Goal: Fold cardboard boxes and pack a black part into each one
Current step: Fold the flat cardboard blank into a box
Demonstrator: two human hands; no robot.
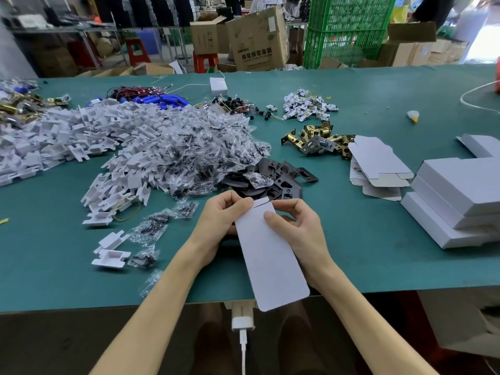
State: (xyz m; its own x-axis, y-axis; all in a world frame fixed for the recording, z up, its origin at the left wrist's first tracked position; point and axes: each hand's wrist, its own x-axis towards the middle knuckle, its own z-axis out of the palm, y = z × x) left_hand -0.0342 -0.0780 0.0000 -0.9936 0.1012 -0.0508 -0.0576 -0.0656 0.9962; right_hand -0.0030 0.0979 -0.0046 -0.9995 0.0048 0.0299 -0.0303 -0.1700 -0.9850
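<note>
At lower centre of the frame the white cardboard box (pixel 270 263) overhangs the green table (pixel 378 253), with the left hand (pixel 220 221) and right hand (pixel 299 230) both curled round its far flap end; it looks light and crushable, best pinched along its folded edges.

Centre frame: the white card blank (pixel 270 255) hides most fingers of the left hand (pixel 223 221) and right hand (pixel 300 230). A dark shape (pixel 228 242) under it cannot be identified. The stack of white boxes (pixel 460 201) is cut by the right edge, the brass hardware (pixel 16 109) by the left. Figures (pixel 433 9) along the top are blurred. Contents of the clear bags (pixel 205 147) are too small to tell.
</note>
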